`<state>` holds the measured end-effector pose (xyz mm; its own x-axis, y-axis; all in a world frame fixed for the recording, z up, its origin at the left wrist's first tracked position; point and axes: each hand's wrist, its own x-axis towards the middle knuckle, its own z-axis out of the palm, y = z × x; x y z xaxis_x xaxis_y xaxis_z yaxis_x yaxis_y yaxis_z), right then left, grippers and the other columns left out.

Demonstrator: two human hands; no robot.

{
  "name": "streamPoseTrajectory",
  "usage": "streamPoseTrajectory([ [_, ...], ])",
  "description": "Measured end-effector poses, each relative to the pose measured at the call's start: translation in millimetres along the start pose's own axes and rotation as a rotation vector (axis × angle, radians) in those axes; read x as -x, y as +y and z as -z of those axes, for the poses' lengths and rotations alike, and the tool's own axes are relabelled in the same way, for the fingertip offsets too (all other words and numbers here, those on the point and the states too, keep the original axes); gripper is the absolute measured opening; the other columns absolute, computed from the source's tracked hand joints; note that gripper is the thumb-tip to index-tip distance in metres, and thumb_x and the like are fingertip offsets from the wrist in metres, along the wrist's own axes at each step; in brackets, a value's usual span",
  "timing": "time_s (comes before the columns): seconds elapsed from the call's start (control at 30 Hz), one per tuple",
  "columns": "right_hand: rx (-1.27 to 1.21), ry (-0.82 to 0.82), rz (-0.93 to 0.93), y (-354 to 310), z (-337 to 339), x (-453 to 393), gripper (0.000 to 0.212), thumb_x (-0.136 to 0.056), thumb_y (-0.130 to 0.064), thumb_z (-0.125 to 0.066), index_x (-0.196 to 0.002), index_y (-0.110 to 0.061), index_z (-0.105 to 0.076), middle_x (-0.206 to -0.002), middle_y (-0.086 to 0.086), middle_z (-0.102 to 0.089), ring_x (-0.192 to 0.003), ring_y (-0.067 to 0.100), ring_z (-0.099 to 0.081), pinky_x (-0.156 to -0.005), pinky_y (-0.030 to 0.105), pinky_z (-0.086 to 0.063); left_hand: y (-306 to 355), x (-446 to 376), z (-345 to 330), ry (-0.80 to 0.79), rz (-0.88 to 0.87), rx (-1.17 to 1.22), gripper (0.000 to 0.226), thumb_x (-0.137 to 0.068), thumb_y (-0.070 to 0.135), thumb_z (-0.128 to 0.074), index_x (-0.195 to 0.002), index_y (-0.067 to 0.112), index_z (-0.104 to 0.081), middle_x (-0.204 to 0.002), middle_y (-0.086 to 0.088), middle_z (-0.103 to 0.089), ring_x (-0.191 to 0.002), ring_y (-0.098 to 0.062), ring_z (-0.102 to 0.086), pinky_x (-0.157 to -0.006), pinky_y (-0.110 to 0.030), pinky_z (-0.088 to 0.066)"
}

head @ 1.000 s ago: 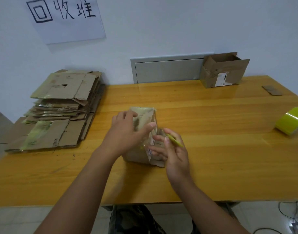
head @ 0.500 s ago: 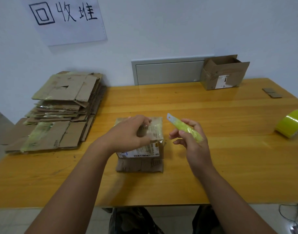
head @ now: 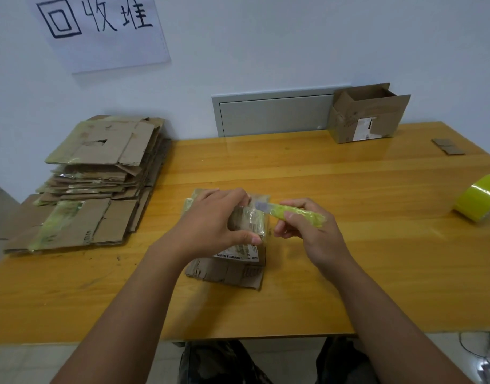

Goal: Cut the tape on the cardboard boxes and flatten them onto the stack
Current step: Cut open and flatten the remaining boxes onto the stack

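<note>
A small taped cardboard box (head: 232,261) sits mid-bench (head: 349,245), its white barcode label (head: 237,254) too small to read. The left hand (head: 210,225) grips the box top. The right hand (head: 310,234) pinches a yellow-green utility knife (head: 296,213), blade at the tape. Flattened cardboard stack (head: 99,178) lies left. A wall sign (head: 99,26) reads "回收堆". An open box (head: 368,115) stands behind; yellow tape roll (head: 478,198) at right.

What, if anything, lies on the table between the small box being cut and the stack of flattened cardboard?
Nothing visible: bare table lies between the box and the stack to its left.
</note>
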<state>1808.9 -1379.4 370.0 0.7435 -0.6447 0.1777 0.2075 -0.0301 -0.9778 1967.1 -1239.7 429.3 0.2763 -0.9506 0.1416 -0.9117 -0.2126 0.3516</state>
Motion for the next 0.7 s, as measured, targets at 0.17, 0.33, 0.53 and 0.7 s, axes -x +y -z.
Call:
streamPoseTrajectory([
  [0.17, -0.066, 0.082, -0.012, 0.3, 2.4, 0.3, 0.017, -0.083, -0.016, -0.054, -0.092, -0.012, -0.068, -0.062, 0.012, -0.065, -0.061, 0.024, -0.063, -0.061, 0.028, -0.052, -5.0, 0.9, -2.9, 0.047, -0.001, 0.009, 0.072, -0.063, 0.078, -0.06, -0.115, 0.03, -0.049, -0.126, 0.014, -0.055, -0.098, 0.011, -0.021, -0.094, -0.019, -0.016],
  [0.33, -0.147, 0.056, -0.073, 3.2, -1.1, 4.6, 0.019, -0.083, -0.016, -0.055, -0.095, -0.007, -0.066, -0.065, 0.016, -0.066, -0.063, 0.027, -0.065, -0.06, 0.029, -0.052, -5.8, -0.9, -3.2, 0.069, -0.01, -0.062, 0.068, -0.068, 0.074, -0.066, -0.117, 0.029, -0.049, -0.125, 0.013, -0.056, -0.115, -0.006, -0.038, -0.096, -0.021, -0.017],
  [0.53, -0.212, 0.059, -0.052, 8.5, -5.0, 21.0, 0.018, -0.081, -0.013, -0.053, -0.084, -0.014, -0.071, -0.061, 0.018, -0.063, -0.059, 0.029, -0.062, -0.058, 0.032, -0.051, 1.1, -0.1, -2.0, 0.097, 0.01, -0.174, 0.06, -0.066, 0.076, -0.062, -0.104, 0.031, -0.047, -0.115, 0.013, -0.063, -0.11, -0.012, -0.05, -0.089, -0.024, -0.019],
  [0.7, -0.058, 0.15, 0.153, 5.2, -9.0, 22.8, 0.021, -0.094, -0.022, -0.054, -0.111, -0.02, -0.065, -0.082, 0.008, -0.074, -0.082, 0.022, -0.072, -0.068, 0.027, -0.055, 11.0, 19.6, -21.0, 0.416, -0.076, -0.423, 0.054, -0.08, 0.067, -0.058, -0.1, 0.016, -0.063, -0.091, 0.003, -0.07, -0.088, -0.02, -0.065, -0.082, -0.032, -0.04],
])
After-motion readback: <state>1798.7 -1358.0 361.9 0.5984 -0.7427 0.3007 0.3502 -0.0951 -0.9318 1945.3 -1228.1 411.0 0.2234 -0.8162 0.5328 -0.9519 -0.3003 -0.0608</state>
